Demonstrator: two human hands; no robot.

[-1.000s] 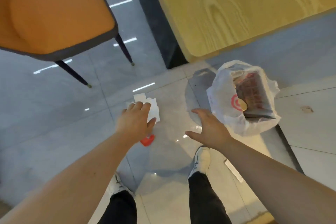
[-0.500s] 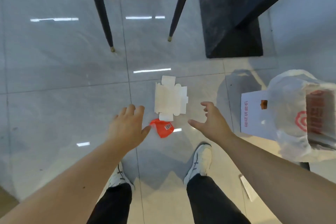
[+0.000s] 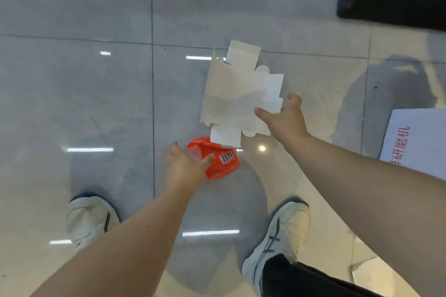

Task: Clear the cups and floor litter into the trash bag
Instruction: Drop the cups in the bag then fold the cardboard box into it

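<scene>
Where hands [image 3: 185, 166] reach — red wrapper [image 3: 220, 161], barcoded

Hands [image 3: 185, 166] now at wrapper [image 3: 220, 160], carton [image 3: 237, 94]

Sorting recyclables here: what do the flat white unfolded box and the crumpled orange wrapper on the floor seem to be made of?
The flat white unfolded box looks like thin matte paperboard: die-cut tabs, crease lines, no gloss. The crumpled orange wrapper looks like glossy plastic film: it wrinkles softly, has a clear patch and a printed barcode label. Neither can be confirmed by look alone.
</scene>
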